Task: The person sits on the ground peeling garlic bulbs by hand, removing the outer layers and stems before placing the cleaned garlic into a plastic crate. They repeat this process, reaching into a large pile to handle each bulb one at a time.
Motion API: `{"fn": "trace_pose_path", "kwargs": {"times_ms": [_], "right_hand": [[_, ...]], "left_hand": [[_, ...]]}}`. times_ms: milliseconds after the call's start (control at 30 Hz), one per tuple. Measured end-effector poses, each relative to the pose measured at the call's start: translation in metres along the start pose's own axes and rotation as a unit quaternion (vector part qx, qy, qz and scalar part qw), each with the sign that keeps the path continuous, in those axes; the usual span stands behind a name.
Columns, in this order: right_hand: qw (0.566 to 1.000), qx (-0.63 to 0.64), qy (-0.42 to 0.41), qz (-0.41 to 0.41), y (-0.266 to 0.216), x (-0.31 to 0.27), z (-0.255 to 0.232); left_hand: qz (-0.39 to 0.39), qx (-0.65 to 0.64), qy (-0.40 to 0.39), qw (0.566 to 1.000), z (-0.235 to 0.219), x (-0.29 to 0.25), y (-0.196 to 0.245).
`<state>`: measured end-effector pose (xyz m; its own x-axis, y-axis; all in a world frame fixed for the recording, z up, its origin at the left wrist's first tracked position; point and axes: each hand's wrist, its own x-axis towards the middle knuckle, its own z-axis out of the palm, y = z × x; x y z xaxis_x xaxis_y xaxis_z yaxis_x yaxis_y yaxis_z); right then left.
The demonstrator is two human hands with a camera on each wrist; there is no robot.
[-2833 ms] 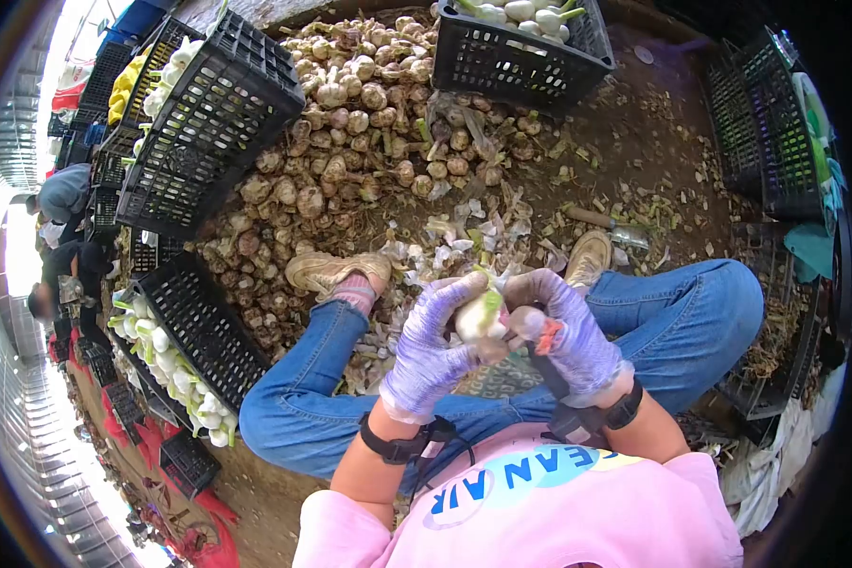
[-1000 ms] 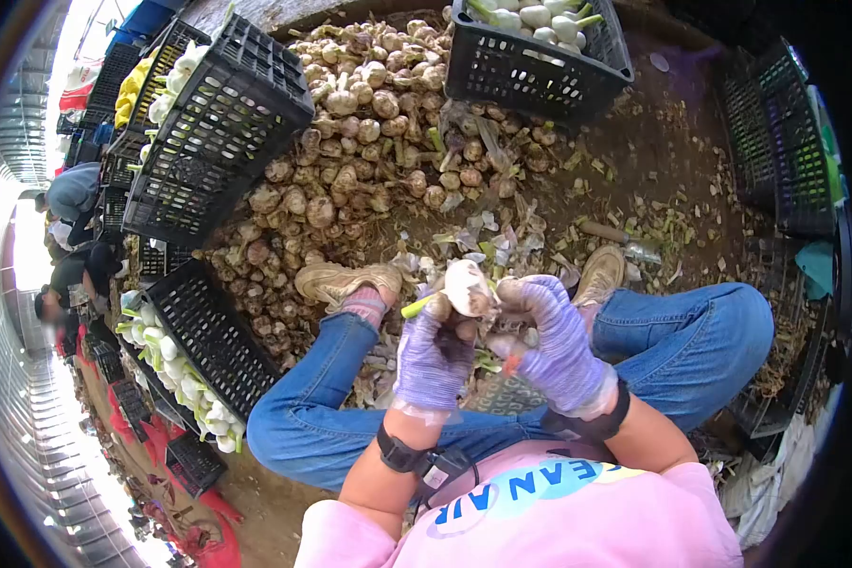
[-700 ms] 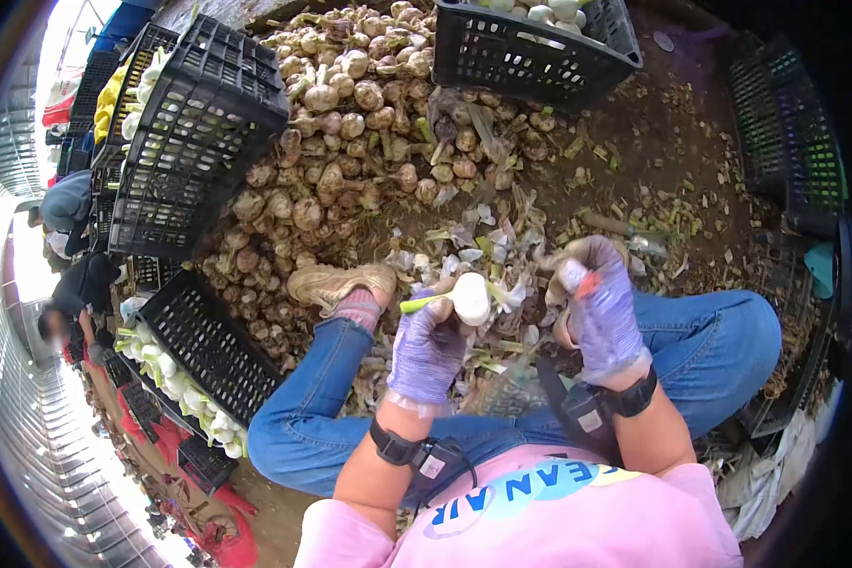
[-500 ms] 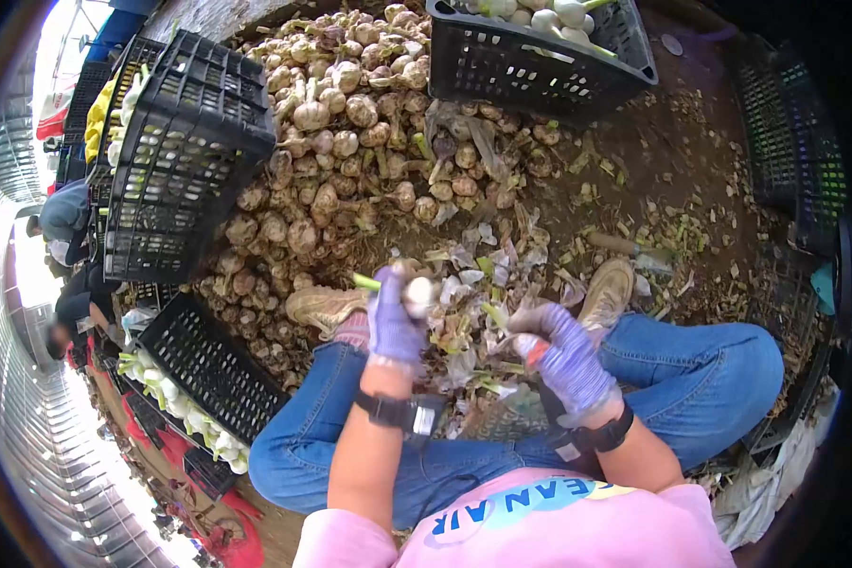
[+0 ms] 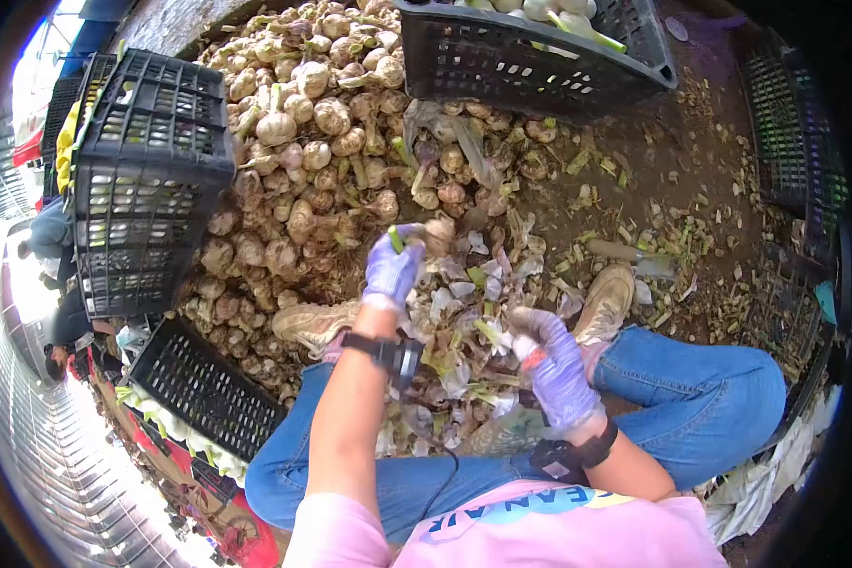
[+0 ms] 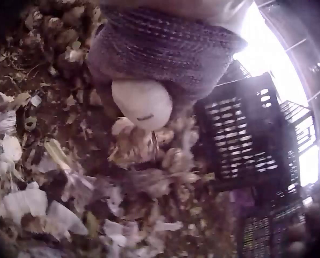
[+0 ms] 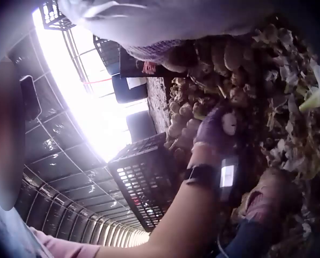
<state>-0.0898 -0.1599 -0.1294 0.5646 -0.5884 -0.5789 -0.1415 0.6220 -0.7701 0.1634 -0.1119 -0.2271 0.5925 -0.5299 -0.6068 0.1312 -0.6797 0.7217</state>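
Note:
In the head view my gloved left hand (image 5: pixel 393 272) is stretched out over the edge of the garlic pile (image 5: pixel 303 170). It grips a peeled bulb, whose green stem (image 5: pixel 395 239) shows there and whose white body (image 6: pixel 143 105) shows in the left wrist view. A brown unpeeled bulb (image 5: pixel 438 237) is at the same fingertips; whether they grip it is unclear. My gloved right hand (image 5: pixel 560 374) hovers above the scattered skins (image 5: pixel 483 331), fingers loosely curved, with a red-orange patch by the thumb and nothing visible held.
A black crate (image 5: pixel 540 62) of white bulbs stands beyond the pile; more crates (image 5: pixel 147 180) stand at the left. A wooden-handled tool (image 5: pixel 615 250) lies on the ground past my right shoe (image 5: pixel 608 301). Other people are at the far left.
From near my other hand, my left hand has reached forward and left to the pile, still with the peeled bulb. My right hand came off the bulb and stays above the skins.

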Motion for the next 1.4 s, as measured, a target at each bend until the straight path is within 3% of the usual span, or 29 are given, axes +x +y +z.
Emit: {"fn": "trace_pose_path", "kwargs": {"times_ms": [33,100,167,233,267,300,367,433,500,633,667,700,767,800,1167,1300,1367,1400], "right_hand": [[1.000,0.000,-0.002,-0.004,0.000,0.000,0.002],[0.987,-0.065,0.018,-0.149,0.004,-0.005,0.009],[0.984,-0.099,-0.007,-0.145,-0.008,-0.018,0.014],[0.993,0.019,-0.086,-0.081,-0.014,-0.029,0.017],[0.987,0.094,-0.112,-0.060,-0.025,-0.039,0.020],[0.987,0.091,-0.116,-0.071,-0.033,-0.049,0.021],[0.984,0.080,-0.151,-0.053,-0.045,-0.068,0.024],[0.988,0.066,-0.125,-0.056,-0.045,-0.086,0.029],[0.992,0.059,-0.114,-0.001,-0.041,-0.096,0.029],[0.993,0.040,-0.076,-0.079,-0.042,-0.115,0.037],[0.990,0.063,-0.097,-0.075,-0.050,-0.123,0.039],[0.990,0.060,-0.098,-0.076,-0.052,-0.126,0.041],[0.981,0.051,-0.145,-0.120,-0.054,-0.128,0.046],[0.982,0.071,-0.124,-0.122,-0.049,-0.126,0.047],[0.985,0.054,-0.162,0.015,-0.061,-0.131,0.035],[0.985,0.005,-0.173,0.017,-0.061,-0.130,0.031],[0.985,-0.014,-0.172,0.004,-0.060,-0.129,0.030],[0.983,-0.032,-0.178,-0.008,-0.063,-0.129,0.030]], "left_hand": [[-0.036,-0.047,-0.053,0.997,-0.002,-0.034,0.034],[0.006,-0.073,-0.153,0.985,-0.011,-0.089,0.061],[-0.004,-0.218,-0.225,0.949,-0.011,-0.144,0.083],[0.022,-0.155,-0.207,0.966,-0.008,-0.185,0.097],[0.075,-0.194,-0.197,0.958,-0.008,-0.202,0.094],[0.112,-0.193,-0.185,0.957,-0.006,-0.212,0.088],[0.082,-0.182,-0.212,0.957,-0.004,-0.237,0.084],[0.117,-0.222,-0.202,0.947,-0.003,-0.254,0.077],[0.223,-0.169,-0.105,0.954,-0.004,-0.263,0.061],[0.295,-0.077,-0.015,0.952,-0.012,-0.289,0.058],[0.357,0.001,0.019,0.934,-0.014,-0.292,0.058],[0.358,-0.001,0.020,0.934,-0.014,-0.297,0.060],[0.462,0.140,0.097,0.870,-0.016,-0.305,0.067],[0.473,0.139,0.111,0.863,-0.014,-0.308,0.068],[0.457,0.122,0.060,0.879,-0.021,-0.318,0.059],[0.394,0.013,-0.010,0.919,-0.020,-0.308,0.044],[0.208,-0.227,-0.135,0.942,-0.020,-0.308,0.043],[0.189,-0.265,-0.144,0.934,-0.019,-0.309,0.044]]}}
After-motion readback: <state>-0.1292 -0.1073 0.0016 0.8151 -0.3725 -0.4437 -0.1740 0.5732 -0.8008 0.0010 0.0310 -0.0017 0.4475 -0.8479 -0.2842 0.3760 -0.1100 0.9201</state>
